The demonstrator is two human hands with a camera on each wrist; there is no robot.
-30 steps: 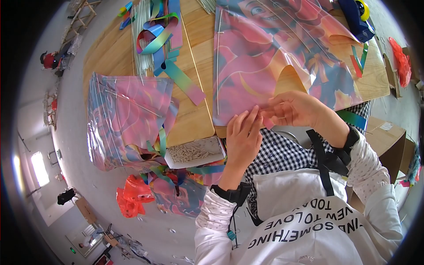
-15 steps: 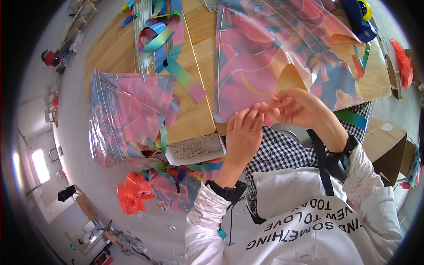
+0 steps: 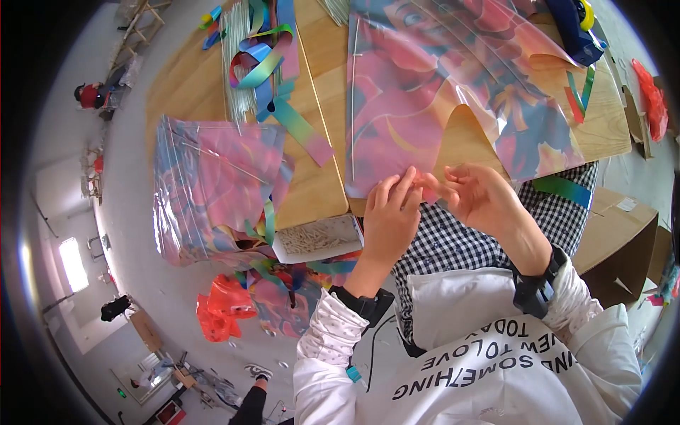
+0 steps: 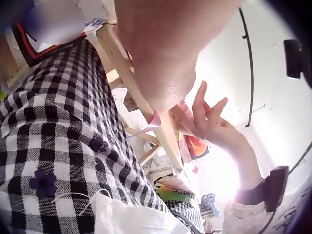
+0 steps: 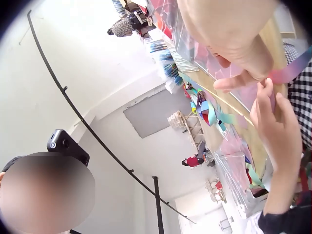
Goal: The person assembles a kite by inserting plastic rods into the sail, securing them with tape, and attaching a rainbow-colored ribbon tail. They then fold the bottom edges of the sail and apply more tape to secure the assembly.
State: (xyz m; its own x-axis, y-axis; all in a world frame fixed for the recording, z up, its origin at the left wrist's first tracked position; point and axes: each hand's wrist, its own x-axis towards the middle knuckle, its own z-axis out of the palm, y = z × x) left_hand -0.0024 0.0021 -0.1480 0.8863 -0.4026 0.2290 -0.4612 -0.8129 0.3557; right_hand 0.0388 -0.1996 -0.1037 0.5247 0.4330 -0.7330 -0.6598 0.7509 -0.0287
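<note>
A large printed plastic sheet (image 3: pixel 397 106), pink and blue like a kite with thin white rods along it, covers the table before me. My left hand (image 3: pixel 393 219) lies at its near edge, fingers fairly straight, their tips on the sheet's corner. Across from it, my right hand (image 3: pixel 482 202) has its index fingertip right at the left fingertips, with the thumb raised apart and the other fingers loosely bent. In the right wrist view, a pink-to-blue ribbon (image 5: pixel 292 70) hangs from the edge beside both hands' fingertips; its attached end is partly hidden by fingers.
A folded printed sheet with rods (image 3: pixel 219 159) lies left, above a white box (image 3: pixel 326 256) of small pale sticks. Rainbow ribbons (image 3: pixel 283 53) and thin rods (image 3: pixel 239 92) lie further back. A blue tape dispenser (image 3: pixel 581 42) stands far right; a cardboard box (image 3: pixel 616 219) is beside me.
My right hand has lowered slightly, its thumb moving away from the index finger. The left hand stays nearly in place. A person's leg now shows at the lower left.
</note>
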